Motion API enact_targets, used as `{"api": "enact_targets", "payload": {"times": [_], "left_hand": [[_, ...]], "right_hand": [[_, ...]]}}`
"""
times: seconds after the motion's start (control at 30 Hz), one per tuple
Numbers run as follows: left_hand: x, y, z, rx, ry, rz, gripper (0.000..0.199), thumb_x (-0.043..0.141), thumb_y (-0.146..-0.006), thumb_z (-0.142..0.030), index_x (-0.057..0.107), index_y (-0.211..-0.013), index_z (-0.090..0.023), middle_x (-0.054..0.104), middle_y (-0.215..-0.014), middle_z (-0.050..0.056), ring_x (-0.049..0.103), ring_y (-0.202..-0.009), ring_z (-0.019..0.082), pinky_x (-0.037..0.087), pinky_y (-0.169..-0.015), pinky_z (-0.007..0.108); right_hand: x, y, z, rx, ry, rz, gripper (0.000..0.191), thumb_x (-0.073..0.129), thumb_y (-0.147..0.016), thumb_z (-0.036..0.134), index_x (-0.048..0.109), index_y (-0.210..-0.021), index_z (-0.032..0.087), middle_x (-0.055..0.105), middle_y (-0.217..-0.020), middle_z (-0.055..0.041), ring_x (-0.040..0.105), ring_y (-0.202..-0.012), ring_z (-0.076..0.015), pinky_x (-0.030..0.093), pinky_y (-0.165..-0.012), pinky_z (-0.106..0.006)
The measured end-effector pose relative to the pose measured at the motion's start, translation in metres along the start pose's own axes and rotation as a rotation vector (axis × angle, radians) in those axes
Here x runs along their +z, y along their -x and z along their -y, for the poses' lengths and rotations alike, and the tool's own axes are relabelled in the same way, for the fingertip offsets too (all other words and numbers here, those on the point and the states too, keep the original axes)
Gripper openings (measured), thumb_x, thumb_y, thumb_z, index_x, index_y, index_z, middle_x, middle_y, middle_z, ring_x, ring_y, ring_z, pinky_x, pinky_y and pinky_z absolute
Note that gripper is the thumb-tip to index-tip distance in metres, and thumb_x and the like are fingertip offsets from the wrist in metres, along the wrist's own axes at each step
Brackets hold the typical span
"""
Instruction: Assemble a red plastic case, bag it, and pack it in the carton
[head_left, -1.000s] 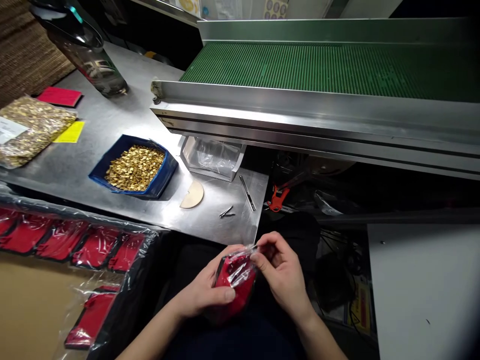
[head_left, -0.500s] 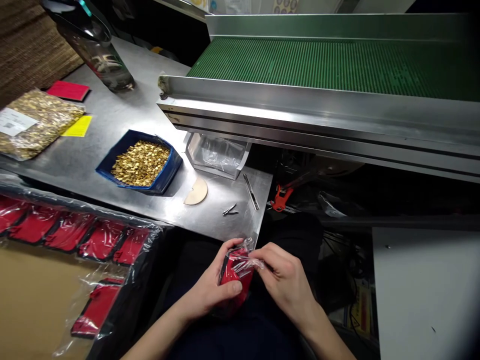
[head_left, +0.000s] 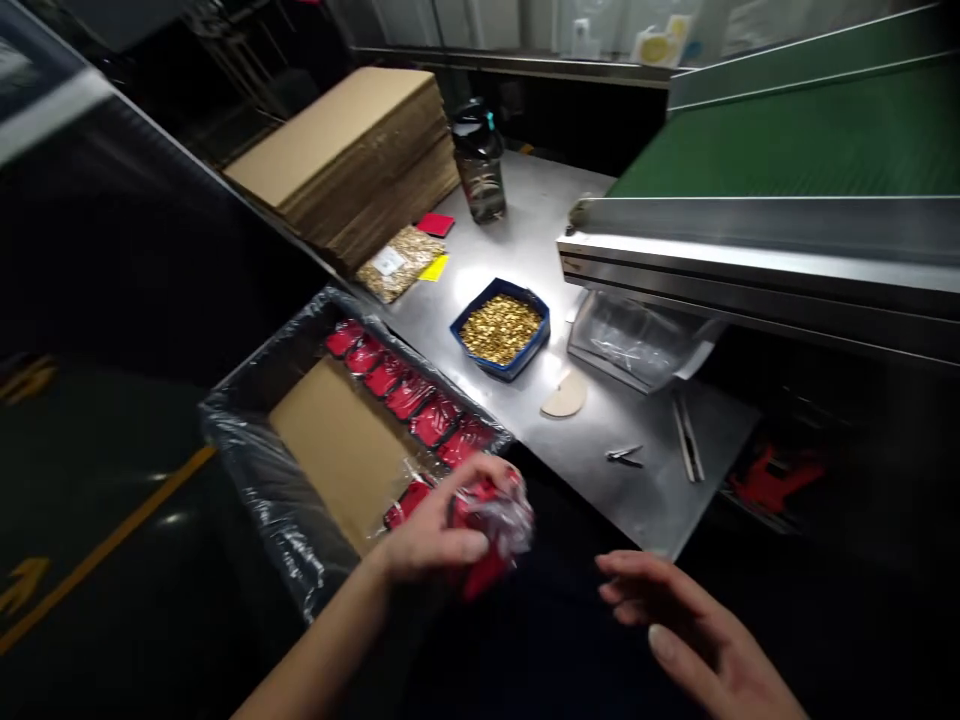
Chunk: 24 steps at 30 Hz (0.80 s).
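My left hand (head_left: 439,535) grips a red pouch (head_left: 484,575) in a clear plastic bag, fingers along one side and thumb across its face. Crumpled film bunches at the pouch's right side, and motion smears its detail. My right hand (head_left: 690,620) is apart from it at the lower right, fingers loosely curved and thumb spread, holding nothing. Just left of the held pouch is a box lined with dark plastic (head_left: 259,500). Inside, red bagged pouches (head_left: 409,395) stand in a row along one wall, and another bagged pouch (head_left: 407,503) lies partly behind my left hand.
On the metal table (head_left: 525,440) are a blue bin (head_left: 536,345) of gold-coloured pieces, a nail clipper (head_left: 624,456), a slim cutter (head_left: 688,440) and a tray of clear bags (head_left: 637,345). A conveyor (head_left: 750,250) overhangs the right side. Stacked cardboard (head_left: 375,170) and a bottle (head_left: 480,170) stand behind.
My right hand has let go of the plastic film and moved right, its fingers opening. My left hand still holds the pouch. The view has swung left, showing more of the box.
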<state>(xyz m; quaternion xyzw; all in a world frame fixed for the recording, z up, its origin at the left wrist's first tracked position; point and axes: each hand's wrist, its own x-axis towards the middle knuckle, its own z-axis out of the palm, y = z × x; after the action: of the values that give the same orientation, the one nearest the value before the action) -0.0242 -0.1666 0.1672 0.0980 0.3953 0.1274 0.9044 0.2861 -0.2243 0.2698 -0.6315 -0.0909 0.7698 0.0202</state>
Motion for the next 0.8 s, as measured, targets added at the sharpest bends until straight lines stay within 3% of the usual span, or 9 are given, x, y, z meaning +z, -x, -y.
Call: {"api": "enact_targets", "payload": {"times": [0.03, 0.1, 0.17, 0.23, 0.33, 0.47, 0.53, 0.67, 0.8], "left_hand": [[-0.024, 0.014, -0.007, -0.012, -0.138, -0.132, 0.065, 0.065, -0.077, -0.068, 0.043, -0.122, -0.026, 0.054, -0.126, 0.011, 0.064, -0.100, 0.030, 0.054, -0.084, 0.041], [-0.071, 0.043, -0.015, -0.205, -0.765, -0.442, 0.060, 0.043, -0.088, -0.069, 0.041, -0.130, -0.027, 0.056, -0.128, 0.009, 0.065, -0.099, 0.027, 0.055, -0.087, 0.038], [-0.109, 0.070, -0.013, -0.362, -0.992, -0.564, 0.054, 0.053, -0.088, -0.059, 0.047, -0.129, -0.024, 0.056, -0.125, 0.011, 0.061, -0.104, 0.031, 0.050, -0.094, 0.046], [-0.131, 0.090, 0.002, -0.496, -1.144, -0.568, 0.049, 0.065, -0.079, -0.049, 0.058, -0.117, -0.021, 0.058, -0.113, 0.012, 0.059, -0.103, 0.036, 0.047, -0.096, 0.053], [-0.134, 0.105, 0.039, -0.663, -1.276, -0.469, 0.056, 0.077, -0.063, -0.038, 0.064, -0.114, -0.020, 0.059, -0.112, 0.015, 0.059, -0.106, 0.043, 0.046, -0.094, 0.058], [-0.123, 0.106, 0.071, -0.759, -1.358, -0.353, 0.068, 0.079, -0.059, -0.035, 0.063, -0.123, -0.022, 0.057, -0.125, 0.018, 0.056, -0.116, 0.047, 0.045, -0.095, 0.059], [-0.122, 0.103, 0.074, -0.770, -1.362, -0.332, 0.061, 0.075, -0.065, -0.039, 0.061, -0.122, -0.022, 0.058, -0.122, 0.017, 0.058, -0.114, 0.044, 0.047, -0.094, 0.055], [-0.121, 0.096, 0.071, -0.752, -1.326, -0.381, 0.043, 0.061, -0.081, -0.048, 0.056, -0.116, -0.023, 0.057, -0.111, 0.011, 0.063, -0.103, 0.034, 0.048, -0.091, 0.045], [-0.117, 0.096, 0.070, -0.747, -1.234, -0.407, 0.051, 0.063, -0.081, -0.056, 0.054, -0.117, -0.022, 0.057, -0.115, 0.012, 0.063, -0.106, 0.035, 0.049, -0.090, 0.045]], "right_hand": [[-0.004, -0.003, -0.003, -0.001, 0.085, -0.026, 0.045, 0.069, -0.091, 0.054, 0.073, -0.128, 0.029, 0.074, -0.126, -0.0133, 0.074, -0.110, -0.0309, 0.062, -0.096, -0.038], [-0.011, -0.010, -0.011, 0.000, 0.211, -0.057, 0.041, 0.067, -0.091, 0.054, 0.076, -0.121, 0.028, 0.077, -0.115, -0.0118, 0.077, -0.099, -0.0283, 0.064, -0.089, -0.031], [-0.015, -0.015, -0.018, -0.008, 0.307, -0.064, 0.038, 0.069, -0.089, 0.054, 0.078, -0.116, 0.028, 0.077, -0.113, -0.0098, 0.077, -0.097, -0.0270, 0.064, -0.085, -0.026], [-0.017, -0.019, -0.024, -0.032, 0.388, -0.061, 0.036, 0.069, -0.089, 0.053, 0.078, -0.114, 0.029, 0.077, -0.115, -0.0071, 0.076, -0.101, -0.0255, 0.062, -0.087, -0.022], [-0.013, -0.024, -0.031, -0.052, 0.461, -0.048, 0.034, 0.067, -0.091, 0.053, 0.077, -0.115, 0.031, 0.076, -0.119, -0.0046, 0.073, -0.110, -0.0237, 0.060, -0.091, -0.019], [-0.001, -0.026, -0.033, -0.014, 0.469, -0.001, 0.036, 0.061, -0.094, 0.056, 0.075, -0.118, 0.032, 0.075, -0.121, -0.0048, 0.072, -0.112, -0.0235, 0.061, -0.071, -0.017], [0.005, -0.026, -0.029, -0.016, 0.465, 0.040, 0.035, 0.059, -0.096, 0.054, 0.075, -0.116, 0.031, 0.075, -0.117, -0.0050, 0.073, -0.107, -0.0229, 0.060, -0.066, -0.017], [0.011, -0.027, -0.019, -0.058, 0.443, 0.065, 0.027, 0.061, -0.096, 0.048, 0.075, -0.109, 0.029, 0.076, -0.107, -0.0037, 0.073, -0.099, -0.0212, 0.060, -0.081, -0.020], [0.009, -0.027, -0.020, -0.060, 0.441, 0.059, 0.026, 0.061, -0.097, 0.048, 0.074, -0.109, 0.030, 0.075, -0.108, -0.0027, 0.072, -0.103, -0.0208, 0.059, -0.087, -0.021]]}}
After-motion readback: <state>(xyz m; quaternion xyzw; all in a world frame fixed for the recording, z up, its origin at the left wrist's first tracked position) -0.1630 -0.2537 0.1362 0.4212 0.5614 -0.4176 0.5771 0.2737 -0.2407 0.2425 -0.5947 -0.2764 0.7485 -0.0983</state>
